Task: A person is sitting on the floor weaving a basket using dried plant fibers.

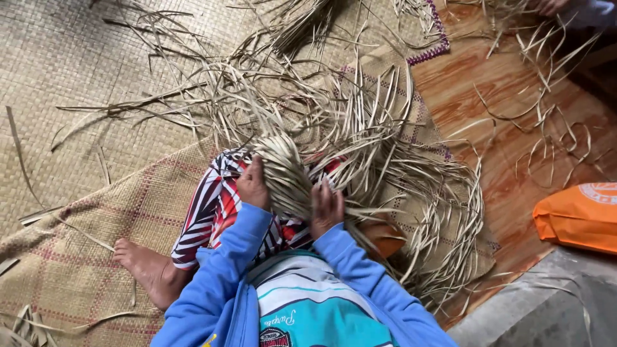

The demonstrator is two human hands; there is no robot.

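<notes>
Fingertips of both hands vanish inside dried-leaf bundle (287, 172).

The person wears a bright blue long-sleeved jacket, open at the front, sleeves reaching to the wrists of the left hand (253, 185) and right hand (327, 209). Beneath it shows a turquoise and white top with dark piping and a round badge. The lower garment is patterned in red, white and black stripes; one foot (149, 268) is bare.

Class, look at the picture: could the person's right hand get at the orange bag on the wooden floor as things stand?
Probably not without leaning. The right hand grips the bundle of dried leaf strips on the lap, and the orange bag lies far to the right, beyond loose strips.
</notes>
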